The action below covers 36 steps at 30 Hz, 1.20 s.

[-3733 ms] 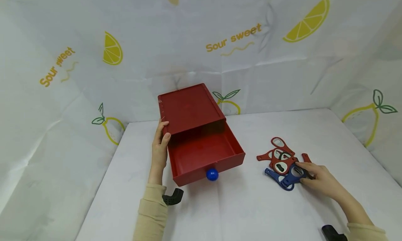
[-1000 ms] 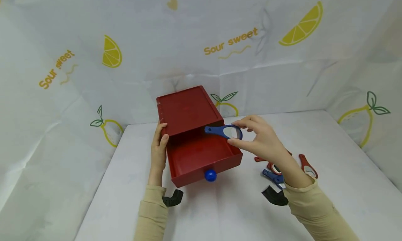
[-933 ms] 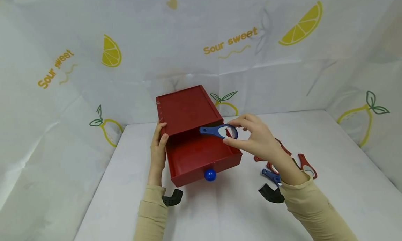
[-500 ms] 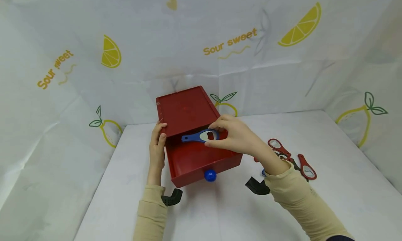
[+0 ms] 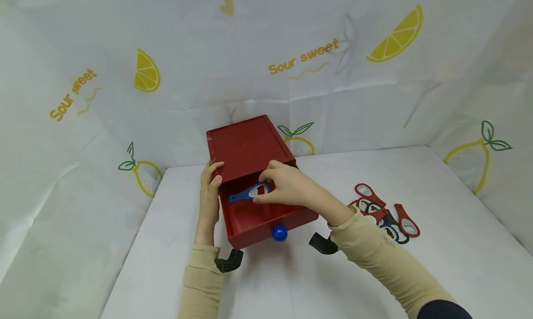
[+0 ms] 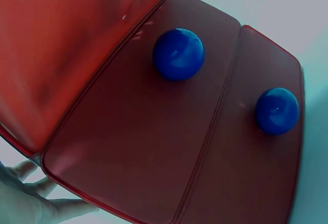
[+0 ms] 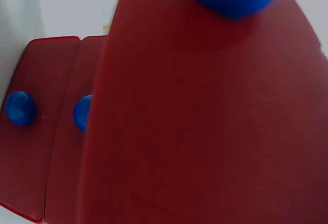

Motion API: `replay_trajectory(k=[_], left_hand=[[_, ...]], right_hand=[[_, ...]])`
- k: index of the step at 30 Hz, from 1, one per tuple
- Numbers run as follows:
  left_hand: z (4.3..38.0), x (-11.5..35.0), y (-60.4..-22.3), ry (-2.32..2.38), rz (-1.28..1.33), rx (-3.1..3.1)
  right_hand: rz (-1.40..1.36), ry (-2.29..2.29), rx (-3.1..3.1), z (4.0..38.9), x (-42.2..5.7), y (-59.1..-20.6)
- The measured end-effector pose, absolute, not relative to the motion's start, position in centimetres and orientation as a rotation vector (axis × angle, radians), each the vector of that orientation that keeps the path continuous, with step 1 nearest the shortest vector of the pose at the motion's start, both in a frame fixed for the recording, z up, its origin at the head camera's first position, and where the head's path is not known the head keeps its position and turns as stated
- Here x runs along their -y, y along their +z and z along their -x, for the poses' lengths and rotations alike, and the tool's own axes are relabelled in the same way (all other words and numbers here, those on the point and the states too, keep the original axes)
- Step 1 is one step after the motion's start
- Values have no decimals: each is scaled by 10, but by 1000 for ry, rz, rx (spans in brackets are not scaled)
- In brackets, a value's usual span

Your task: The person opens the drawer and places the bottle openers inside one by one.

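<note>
A red plastic drawer cabinet (image 5: 250, 145) stands on the white table with its top drawer (image 5: 255, 234) pulled out. My left hand (image 5: 209, 201) grips the cabinet's left side, thumb at the front corner and fingertips over the top edge. In the left wrist view, fingers (image 6: 66, 207) lie along the cabinet's side. Inside the drawer, my right hand (image 5: 289, 186) pinches a blue bottle opener (image 5: 240, 196) by its ring end, handle pointing left. Whether the opener touches the drawer floor, I cannot tell. The right wrist view shows the drawer front (image 7: 205, 131) but no hand.
Right of the drawer lies a pile of red, blue and black bottle openers (image 5: 378, 199), partly behind my right sleeve; one red opener (image 5: 400, 212) lies at its right edge. Blue round knobs (image 5: 279, 233) stick out from the drawer fronts. A white lemon-print sheet (image 5: 179, 78) hangs behind.
My right hand has carried the blue bottle opener from the pile leftward and down into the open drawer. My left hand has stayed on the cabinet's side.
</note>
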<state>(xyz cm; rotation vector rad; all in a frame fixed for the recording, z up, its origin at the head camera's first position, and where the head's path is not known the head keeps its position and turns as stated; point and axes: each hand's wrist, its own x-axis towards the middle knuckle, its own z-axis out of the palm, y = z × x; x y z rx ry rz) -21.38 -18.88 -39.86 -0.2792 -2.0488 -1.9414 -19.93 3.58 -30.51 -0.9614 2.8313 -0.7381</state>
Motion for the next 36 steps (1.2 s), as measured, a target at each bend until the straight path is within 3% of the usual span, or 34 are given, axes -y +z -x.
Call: replay_trajectory(k=[11,36], left_hand=[[197,179,-376,-1930,278,2051],[193,175,-371,-1960,252,2025]], right_hand=[[956,-516,-2785,201,-24,-310],[887,-406,-2701,203,-22,-321]])
